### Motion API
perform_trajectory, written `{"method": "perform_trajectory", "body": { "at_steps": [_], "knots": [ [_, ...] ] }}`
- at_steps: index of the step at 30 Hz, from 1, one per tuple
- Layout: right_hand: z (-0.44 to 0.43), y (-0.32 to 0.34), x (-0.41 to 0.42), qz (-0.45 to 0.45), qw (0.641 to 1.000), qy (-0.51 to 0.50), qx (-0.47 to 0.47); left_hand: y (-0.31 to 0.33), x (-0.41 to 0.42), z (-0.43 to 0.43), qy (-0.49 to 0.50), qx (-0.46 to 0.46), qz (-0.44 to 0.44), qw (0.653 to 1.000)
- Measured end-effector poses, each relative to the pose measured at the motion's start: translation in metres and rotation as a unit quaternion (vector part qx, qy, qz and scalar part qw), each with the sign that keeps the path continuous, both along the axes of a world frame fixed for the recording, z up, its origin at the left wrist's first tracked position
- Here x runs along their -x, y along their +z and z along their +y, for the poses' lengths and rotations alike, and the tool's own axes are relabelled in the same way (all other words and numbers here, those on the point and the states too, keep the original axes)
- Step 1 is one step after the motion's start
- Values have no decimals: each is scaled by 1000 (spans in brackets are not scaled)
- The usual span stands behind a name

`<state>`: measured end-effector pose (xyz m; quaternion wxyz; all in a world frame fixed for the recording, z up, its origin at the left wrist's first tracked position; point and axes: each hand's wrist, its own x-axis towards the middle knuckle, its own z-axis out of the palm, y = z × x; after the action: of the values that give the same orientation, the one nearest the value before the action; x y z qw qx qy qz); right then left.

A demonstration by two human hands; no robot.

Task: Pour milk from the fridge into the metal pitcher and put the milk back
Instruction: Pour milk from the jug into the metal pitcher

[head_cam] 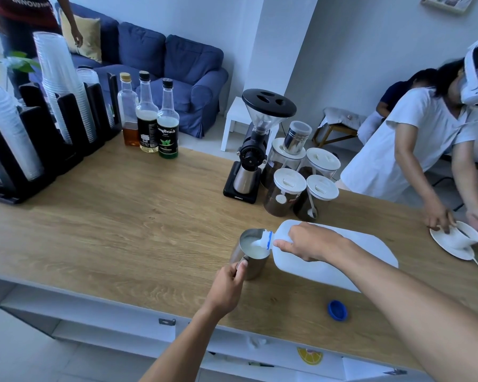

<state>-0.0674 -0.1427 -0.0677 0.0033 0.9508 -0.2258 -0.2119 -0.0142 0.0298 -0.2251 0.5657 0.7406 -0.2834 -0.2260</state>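
Now tipping milk jug (329,257), right hand (309,244) fingers wrapped round its neck, spout over metal pitcher (250,255); left hand (228,285) fingers pinching pitcher handle.

Tipped white jug (329,257) pouring into half-full, seemingly, steel pitcher (250,256).

Wooden counter (122,216) bears pitcher (249,255), blue cap (337,310).

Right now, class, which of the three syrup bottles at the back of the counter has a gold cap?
The leftmost bottle, holding amber liquid. The other two, the middle bottle and the green-labelled bottle, have black caps.
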Motion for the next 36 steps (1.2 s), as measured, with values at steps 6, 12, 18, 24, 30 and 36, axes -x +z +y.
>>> {"method": "perform_trajectory", "body": {
  "at_steps": [6,12,18,24,30,36],
  "knots": [
    [2,1,1,6,1000,2,7,-1,0,0,6,1,3,1000],
    [3,2,-1,13,1000,1,11,-1,0,-1,6,3,22,1000],
    [2,2,0,9,1000,2,11,-2,0,-1,6,3,26,1000],
    [2,2,1,6,1000,-4,2,-1,0,0,2,8,25,1000],
    [0,-1,3,1,1000,-5,-2,-2,0,0,5,7,21,1000],
    [2,1,3,3,1000,-7,-3,-2,0,-1,1,10,26,1000]
  ]
}}
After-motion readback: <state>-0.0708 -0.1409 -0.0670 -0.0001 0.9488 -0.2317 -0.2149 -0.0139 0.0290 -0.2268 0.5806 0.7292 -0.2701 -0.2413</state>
